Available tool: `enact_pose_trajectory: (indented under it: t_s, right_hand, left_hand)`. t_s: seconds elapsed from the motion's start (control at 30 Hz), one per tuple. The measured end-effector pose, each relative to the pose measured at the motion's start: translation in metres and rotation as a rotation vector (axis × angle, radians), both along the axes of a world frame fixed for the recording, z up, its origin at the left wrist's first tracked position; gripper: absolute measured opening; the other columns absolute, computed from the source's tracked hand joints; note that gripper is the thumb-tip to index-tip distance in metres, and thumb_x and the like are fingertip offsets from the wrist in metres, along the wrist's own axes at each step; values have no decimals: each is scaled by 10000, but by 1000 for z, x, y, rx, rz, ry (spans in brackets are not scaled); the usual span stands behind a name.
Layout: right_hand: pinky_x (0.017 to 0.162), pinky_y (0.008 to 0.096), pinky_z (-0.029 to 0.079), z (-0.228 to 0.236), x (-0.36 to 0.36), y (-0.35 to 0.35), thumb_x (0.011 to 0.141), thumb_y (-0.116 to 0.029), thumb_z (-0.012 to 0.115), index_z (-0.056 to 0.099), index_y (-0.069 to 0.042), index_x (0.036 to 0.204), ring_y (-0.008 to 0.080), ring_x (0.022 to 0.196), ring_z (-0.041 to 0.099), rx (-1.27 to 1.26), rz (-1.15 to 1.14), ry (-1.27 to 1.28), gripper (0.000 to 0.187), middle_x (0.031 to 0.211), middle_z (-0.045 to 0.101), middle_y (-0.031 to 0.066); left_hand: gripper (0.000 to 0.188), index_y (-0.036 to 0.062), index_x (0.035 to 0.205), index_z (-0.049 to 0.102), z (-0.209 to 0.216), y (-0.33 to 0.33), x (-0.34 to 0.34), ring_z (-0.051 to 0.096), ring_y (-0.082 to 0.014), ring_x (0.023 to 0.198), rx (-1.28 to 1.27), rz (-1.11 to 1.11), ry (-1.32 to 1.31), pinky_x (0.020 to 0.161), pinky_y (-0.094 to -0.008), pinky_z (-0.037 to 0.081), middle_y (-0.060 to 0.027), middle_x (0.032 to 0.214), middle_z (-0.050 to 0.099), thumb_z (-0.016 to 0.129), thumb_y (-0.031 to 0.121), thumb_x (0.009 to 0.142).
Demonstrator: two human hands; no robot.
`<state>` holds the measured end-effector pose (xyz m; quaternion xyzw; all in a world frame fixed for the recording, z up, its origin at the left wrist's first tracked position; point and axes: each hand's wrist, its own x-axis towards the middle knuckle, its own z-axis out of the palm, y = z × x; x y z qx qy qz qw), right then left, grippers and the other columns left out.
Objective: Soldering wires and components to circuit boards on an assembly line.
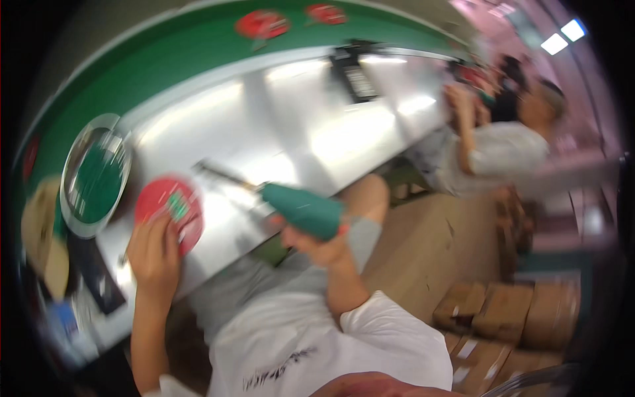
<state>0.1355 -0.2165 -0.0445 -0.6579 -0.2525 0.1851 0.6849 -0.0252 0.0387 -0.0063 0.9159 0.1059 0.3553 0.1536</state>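
Note:
My left hand [155, 255] lies at the near side of a red round part [188, 231] on the shiny metal worktop, its fingers closed on the part's edge. A small green patch [177, 205] shows on the red part, near the fingertips. In my right hand [317, 246] is a green power tool [304, 210], gripped by its body. The tool's long narrow tip [225, 173] points left over the worktop, just right of the red part. Motion blur hides the tool's finer details.
An oval silver-rimmed bowl [69, 215] stands at the left by a beige cap [41, 228] and a black flat object [94, 274]. Red parts [262, 25] lie on a green belt [192, 41]. A black device [354, 76] sits farther along. A co-worker [506, 149] and cardboard boxes [503, 311] are right.

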Motion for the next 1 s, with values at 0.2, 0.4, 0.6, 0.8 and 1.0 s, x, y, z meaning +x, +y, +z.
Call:
enact_pose_trajectory:
  t_s: [0.2, 0.4, 0.6, 0.8, 1.0]
  right_hand:
    - [522, 275, 493, 56, 32, 5, 861, 56, 602, 545, 83, 1246, 142, 582, 631, 213, 213, -170, 390, 929, 682, 140]
    - [495, 278, 493, 56, 70, 17, 919, -66, 593, 629, 61, 1031, 149, 503, 602, 497, -119, 61, 173, 879, 695, 125]
    - [465, 299, 442, 37, 98, -5, 1000, -364, 394, 568, 22, 1002, 187, 457, 517, 562, -414, 187, 423, 555, 529, 117]
    - [410, 342, 461, 41, 99, 28, 987, -268, 435, 529, 37, 1014, 200, 466, 541, 651, -595, 178, 320, 892, 595, 188]
    - [404, 346, 479, 30, 97, 12, 974, -230, 459, 535, 43, 1031, 220, 464, 566, 656, -712, 52, 290, 950, 594, 203]
  left_hand:
    - [259, -32, 1120, 603, 4, -11, -17, 619, -374, 913, 12, 60, 48, 785, -422, 510, -206, 1061, 626, 637, -39, 863]
    - [593, 14, 1201, 562, 59, -8, 0, 513, -418, 1099, 58, 61, 305, 987, -492, 383, -206, 1127, 569, 767, 105, 653]
    - [422, 22, 1099, 621, 66, 46, 118, 554, -350, 929, 54, -174, 264, 848, -429, 441, -158, 957, 613, 726, 142, 708]
    - [598, 169, 1373, 498, 24, 157, 261, 484, -440, 1193, 225, 378, 343, 991, -565, 407, -185, 1307, 548, 679, 184, 803]
    - [566, 126, 1352, 542, 35, 78, 431, 478, -422, 1229, 57, 207, 202, 991, -552, 408, -193, 1316, 546, 642, 398, 865]
